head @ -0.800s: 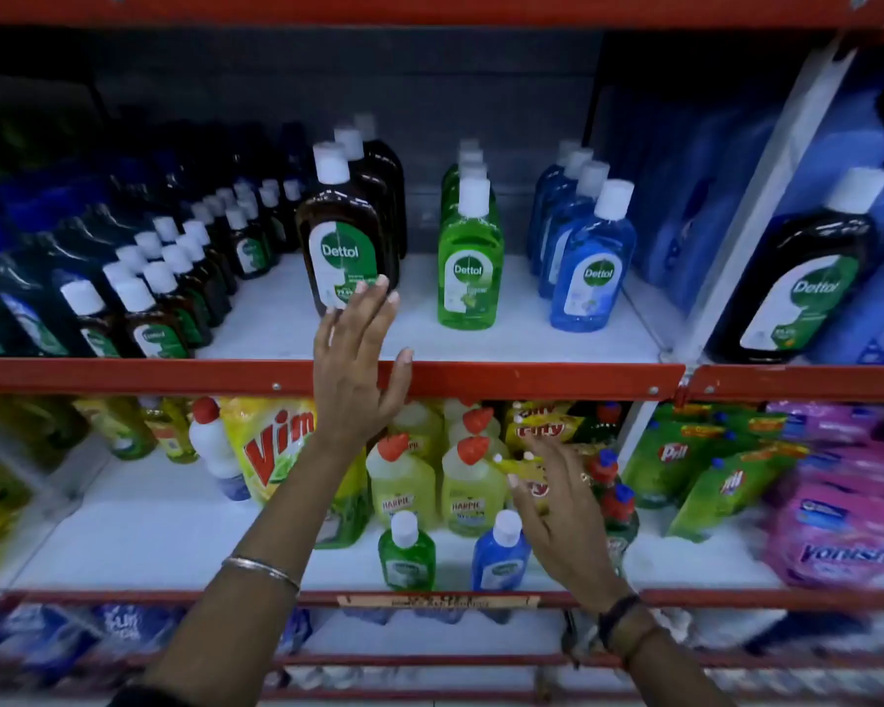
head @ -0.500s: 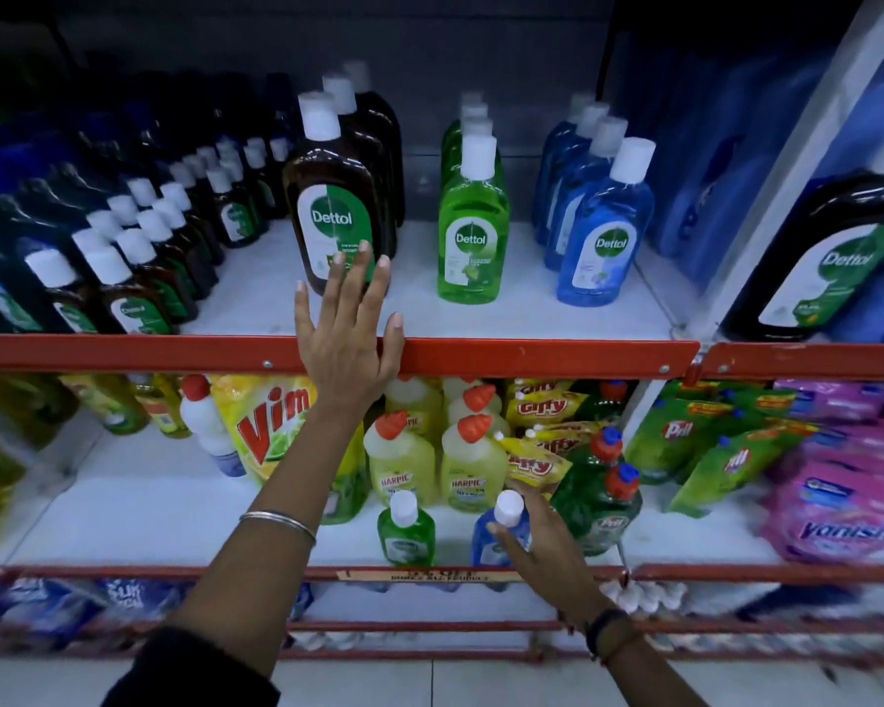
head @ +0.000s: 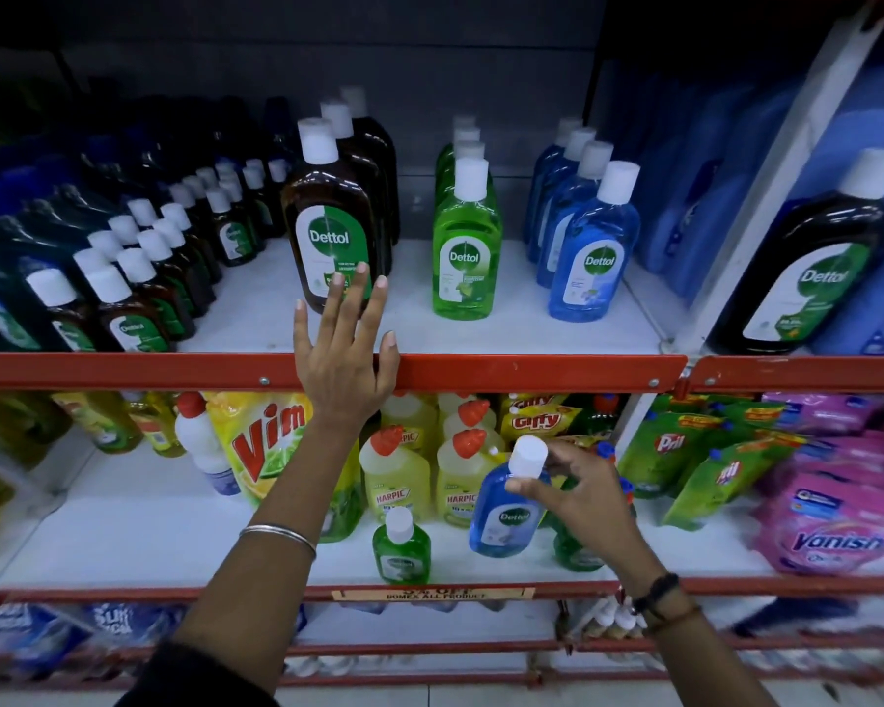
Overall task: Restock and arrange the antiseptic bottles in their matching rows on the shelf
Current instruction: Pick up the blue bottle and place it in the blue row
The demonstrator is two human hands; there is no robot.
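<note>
On the upper shelf (head: 481, 371) stand three rows of Dettol bottles: brown (head: 334, 222), green (head: 464, 247) and blue (head: 594, 252). My left hand (head: 345, 349) rests flat on the red shelf edge, fingers spread, fingertips touching the front brown bottle. On the lower shelf my right hand (head: 583, 494) grips a small blue Dettol bottle (head: 506, 507) by its neck, tilted and lifted off the shelf. A small green Dettol bottle (head: 401, 548) stands upright to its left at the shelf front.
Small brown Dettol bottles (head: 139, 278) fill the upper shelf's left. A large brown Dettol bottle (head: 812, 267) stands in the right bay. Below sit a Vim pouch (head: 266, 441), Harpic bottles (head: 430, 477), Pril pouches (head: 685, 461) and Vanish packs (head: 838, 523).
My right hand reached down, closed on the small blue bottle and lifted and tilted it. My left hand slid back from the brown bottle onto the shelf edge.
</note>
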